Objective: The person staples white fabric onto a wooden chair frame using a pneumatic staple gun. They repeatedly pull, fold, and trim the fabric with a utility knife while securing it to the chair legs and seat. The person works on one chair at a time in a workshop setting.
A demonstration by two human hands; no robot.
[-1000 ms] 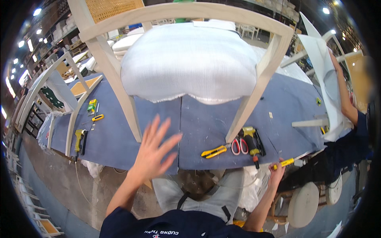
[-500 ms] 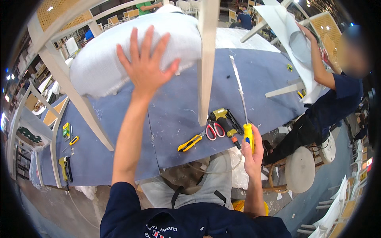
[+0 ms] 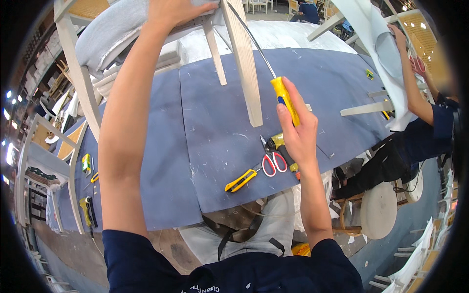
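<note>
A pale wooden chair with a seat covered in light grey fabric [image 3: 110, 36] is tipped over, its leg [image 3: 246, 73] pointing toward me. My left hand [image 3: 173, 13] rests at the seat's edge, thumb stretched out; the other fingers are cut off by the picture's top. In my right hand [image 3: 299, 122] is a long screwdriver [image 3: 279, 88] with a yellow handle. Its shaft slants up and left, the tip beside the upper part of the chair leg. Below lie scissors [image 3: 273, 163] with red-and-white handles, a yellow utility knife [image 3: 240, 181] and a nail gun [image 3: 277, 140], partly hidden by my right hand.
A blue-grey cloth covers the table [image 3: 163, 146]. At its left are a second nail gun [image 3: 88, 211], a small green-yellow box [image 3: 86, 163] and another chair [image 3: 46, 163]. On the right a co-worker [image 3: 425, 129] handles white material [image 3: 373, 58] at a chair; round stools [image 3: 378, 210] stand nearby.
My left hand has moved up from the middle of the seat fabric to its edge. The chair has tilted, showing another leg. My right hand has raised the screwdriver toward the chair leg.
</note>
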